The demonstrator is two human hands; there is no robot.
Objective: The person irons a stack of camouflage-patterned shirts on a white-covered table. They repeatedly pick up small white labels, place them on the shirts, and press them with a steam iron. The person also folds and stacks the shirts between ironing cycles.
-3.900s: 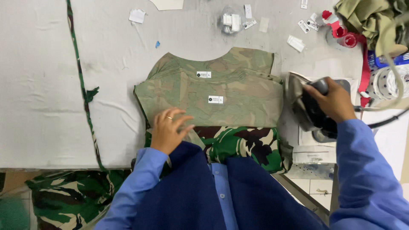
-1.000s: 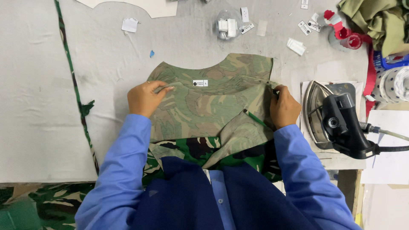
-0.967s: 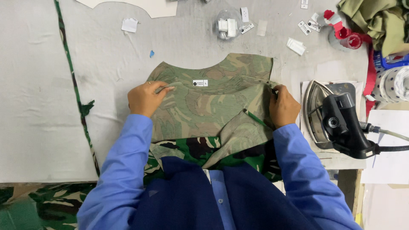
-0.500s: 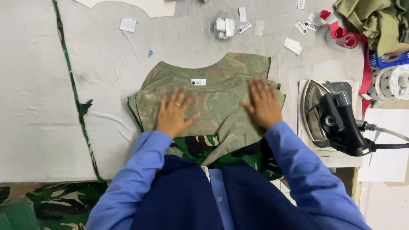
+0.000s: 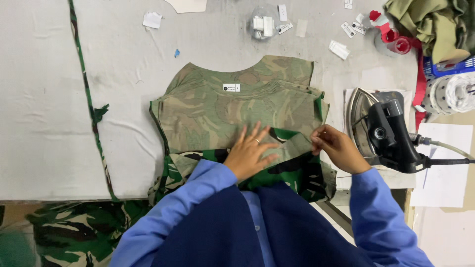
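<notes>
Looking down from the head camera, the left hand (image 5: 249,157) lies flat and released, fingers spread, on the near middle of a camouflage shirt (image 5: 237,111). It grasps nothing; the open palm seems to be there to pin the cloth so it does not slide. The right hand (image 5: 338,148) is at the shirt's near right edge with thumb and fingertips pinched on a folded strip of fabric (image 5: 294,147), lifting it slightly off the layer below. One hand holding down and the other pinching suggests the fold is being kept in line with the shirt's edge.

The shirt lies spread on the grey counter (image 5: 44,99), neck opening toward the far side, with a small white label (image 5: 231,87) just below the neckline. Its pale inner side faces up, while darker green camouflage shows along the near edge where cloth hangs over the counter's edge toward the person.

To the right of the shirt, just beside the right hand, a black iron (image 5: 383,131) rests on its pad, soleplate tilted up and away from the cloth, its cord trailing right. On the far side lie loose paper tags (image 5: 339,49) and a clear bag of small white pieces (image 5: 262,24). A heap of olive cloth (image 5: 430,24) fills the far right corner. A thin green strip (image 5: 89,109) runs down the counter at left.
</notes>
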